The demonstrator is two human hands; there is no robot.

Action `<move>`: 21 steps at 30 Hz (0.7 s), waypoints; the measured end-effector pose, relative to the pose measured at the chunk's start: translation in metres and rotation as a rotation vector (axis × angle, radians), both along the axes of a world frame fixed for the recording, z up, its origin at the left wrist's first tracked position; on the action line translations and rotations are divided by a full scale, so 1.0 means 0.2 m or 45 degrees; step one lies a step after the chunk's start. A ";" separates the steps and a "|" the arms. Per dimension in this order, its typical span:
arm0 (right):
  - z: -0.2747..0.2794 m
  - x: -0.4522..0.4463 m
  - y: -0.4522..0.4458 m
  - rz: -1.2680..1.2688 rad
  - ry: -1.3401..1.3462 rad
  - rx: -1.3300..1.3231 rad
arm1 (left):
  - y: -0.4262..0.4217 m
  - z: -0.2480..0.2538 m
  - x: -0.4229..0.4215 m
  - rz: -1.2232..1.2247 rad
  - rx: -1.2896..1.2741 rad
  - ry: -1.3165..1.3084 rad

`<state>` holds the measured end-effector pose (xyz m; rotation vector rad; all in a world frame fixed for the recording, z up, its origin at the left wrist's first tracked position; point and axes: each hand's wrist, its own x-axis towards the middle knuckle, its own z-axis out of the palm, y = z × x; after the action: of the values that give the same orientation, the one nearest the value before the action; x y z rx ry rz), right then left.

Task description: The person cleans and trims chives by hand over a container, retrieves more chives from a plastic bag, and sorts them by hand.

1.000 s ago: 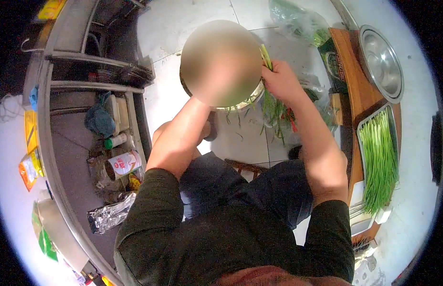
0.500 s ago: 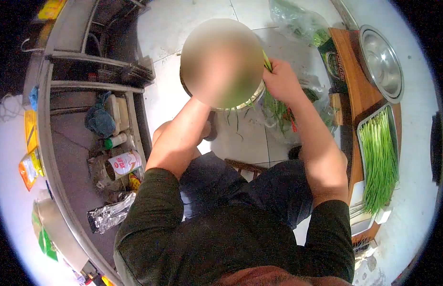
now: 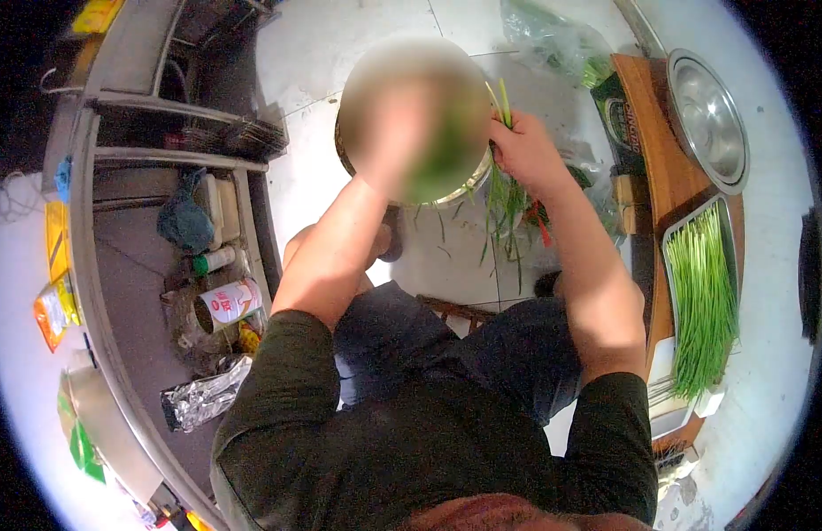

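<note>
My right hand (image 3: 524, 149) is closed around a few garlic chives (image 3: 508, 212); their pale stems stick up above the fingers and the green leaves hang below. My left hand (image 3: 400, 119) reaches over a round container (image 3: 460, 196), but a blurred disc covers it, so its fingers cannot be made out. Only the lower rim of that container shows, with green leaves in the blur and some bits on the floor below it.
To the right, a wooden bench (image 3: 645, 115) bears a steel basin (image 3: 712, 119) and a metal tray (image 3: 668, 257) of neatly laid garlic chives. A plastic bag of greens (image 3: 553, 40) lies on the floor tiles. At left, a shelf (image 3: 132, 301) holds a can (image 3: 230, 305) and crumpled foil (image 3: 203, 394).
My right hand has shifted slightly right and down, and the chive stems in it now stand more upright. Its leaves hang lower. My left forearm has barely moved.
</note>
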<state>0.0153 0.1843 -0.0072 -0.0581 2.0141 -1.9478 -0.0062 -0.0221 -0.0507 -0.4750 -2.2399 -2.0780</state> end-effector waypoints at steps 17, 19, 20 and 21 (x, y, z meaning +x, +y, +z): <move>0.07 0.03 -0.01 0.020 -0.202 -0.090 | 0.05 0.13 0.05 -0.239 -0.334 0.167; 0.05 0.01 0.00 0.071 -0.165 -0.099 | 0.02 0.11 0.03 -0.262 -0.334 0.259; 0.04 0.00 -0.01 0.097 -0.147 -0.104 | 0.01 0.09 0.03 -0.234 -0.408 0.312; 0.05 0.01 -0.01 0.089 -0.143 -0.110 | 0.01 0.10 0.04 -0.206 -0.482 0.364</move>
<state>0.0168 0.1822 0.0027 -0.0384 1.8321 -1.9487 0.0010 -0.0202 -0.0303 -0.9369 -2.4809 -1.5144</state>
